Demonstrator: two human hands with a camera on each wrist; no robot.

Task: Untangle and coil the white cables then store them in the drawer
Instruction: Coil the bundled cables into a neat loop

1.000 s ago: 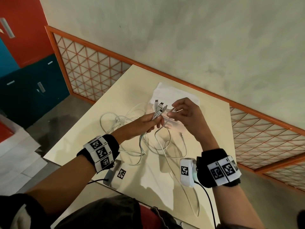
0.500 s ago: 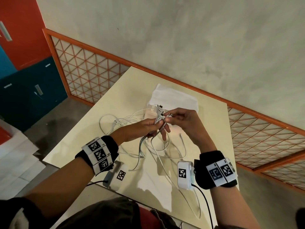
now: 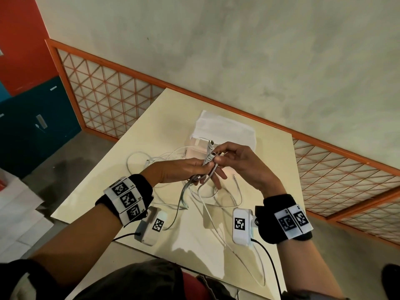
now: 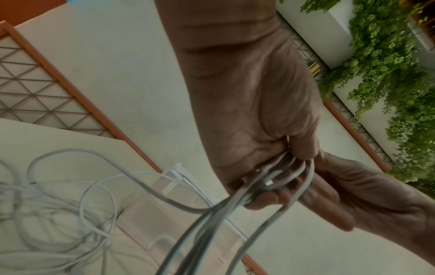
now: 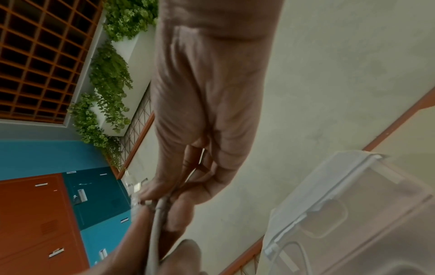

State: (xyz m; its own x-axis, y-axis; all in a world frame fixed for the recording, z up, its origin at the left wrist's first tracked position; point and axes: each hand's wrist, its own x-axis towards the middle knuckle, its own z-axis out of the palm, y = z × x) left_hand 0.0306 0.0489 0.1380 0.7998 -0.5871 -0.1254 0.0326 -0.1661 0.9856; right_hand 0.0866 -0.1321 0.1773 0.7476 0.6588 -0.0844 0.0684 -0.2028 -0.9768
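Hands lowered, both pinching white cables

You are standing in what looks like an office or shared workroom rather than a home. To your left stand metal lockers in orange, teal and blue with small label plates and handles, and a plain plastered wall rises ahead of you above a low orange-framed lattice railing. A pale square surface stands on a bare concrete floor, and your wrist views add white planters of trailing green plants and an orange grid screen.
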